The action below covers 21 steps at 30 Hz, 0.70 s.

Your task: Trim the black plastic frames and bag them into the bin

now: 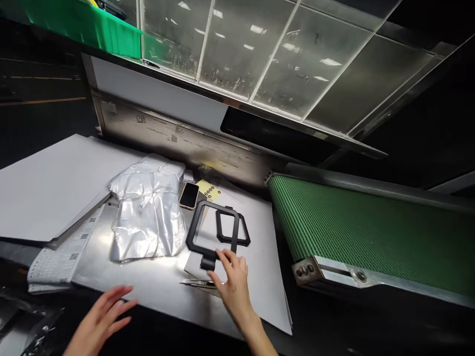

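Single view, head-worn, aimed forward and down across a steel bench [156,282] from its near edge, tilted so that the bench runs upward to the right. The near bench is seen at arm's reach; the green belt [363,232] is taken in at right and glazed panels [260,49] overhead. No second view is supplied, so nothing is shared.

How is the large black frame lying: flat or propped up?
Flat: the large black frame lies on the white sheet, overlapping a smaller frame; the right hand touches its tab.
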Each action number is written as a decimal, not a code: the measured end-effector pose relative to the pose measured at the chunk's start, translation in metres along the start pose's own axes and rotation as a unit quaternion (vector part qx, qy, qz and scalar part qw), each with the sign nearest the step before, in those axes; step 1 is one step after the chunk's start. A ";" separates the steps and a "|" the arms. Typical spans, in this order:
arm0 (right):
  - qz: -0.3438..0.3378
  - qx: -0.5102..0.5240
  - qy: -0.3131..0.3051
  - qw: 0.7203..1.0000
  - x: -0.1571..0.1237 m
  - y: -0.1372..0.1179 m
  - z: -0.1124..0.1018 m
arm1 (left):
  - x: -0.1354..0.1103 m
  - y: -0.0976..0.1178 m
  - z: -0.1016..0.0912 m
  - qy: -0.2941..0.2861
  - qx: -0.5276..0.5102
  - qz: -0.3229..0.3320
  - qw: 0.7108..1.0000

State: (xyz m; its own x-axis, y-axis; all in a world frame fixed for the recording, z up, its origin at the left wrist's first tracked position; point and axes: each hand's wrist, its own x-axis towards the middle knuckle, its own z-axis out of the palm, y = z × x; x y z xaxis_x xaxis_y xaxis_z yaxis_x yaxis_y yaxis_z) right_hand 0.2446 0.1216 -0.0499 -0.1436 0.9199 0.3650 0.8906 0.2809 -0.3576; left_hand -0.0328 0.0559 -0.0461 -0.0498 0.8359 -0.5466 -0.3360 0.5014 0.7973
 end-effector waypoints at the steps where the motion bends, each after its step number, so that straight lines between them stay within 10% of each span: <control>1: -0.026 0.019 -0.009 0.999 -0.012 -0.016 -0.005 | 0.002 0.000 0.016 -0.020 -0.030 0.006 0.999; 7: -0.129 0.140 -0.029 0.981 -0.069 -0.059 -0.016 | -0.001 0.009 0.071 -0.034 -0.088 0.024 0.995; 13: 0.146 0.343 0.050 0.926 -0.082 -0.043 -0.006 | -0.010 0.003 0.052 -0.048 -0.159 -0.082 0.983; 18: 0.142 0.385 -0.024 0.912 -0.073 -0.048 0.003 | -0.030 -0.029 0.064 -0.162 -0.136 -0.325 0.922; 21: 0.164 0.352 -0.056 0.920 -0.073 -0.047 -0.003 | -0.042 -0.039 0.062 -0.189 -0.122 -0.340 0.913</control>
State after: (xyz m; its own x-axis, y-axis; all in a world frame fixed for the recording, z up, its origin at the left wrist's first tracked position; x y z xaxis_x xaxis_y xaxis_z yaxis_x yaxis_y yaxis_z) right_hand 0.2148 0.0401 -0.0573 0.0047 0.9980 0.0623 0.3990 0.0552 -0.9153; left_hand 0.0404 0.0151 -0.0384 0.5611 0.3903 -0.7299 -0.3699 0.9071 0.2007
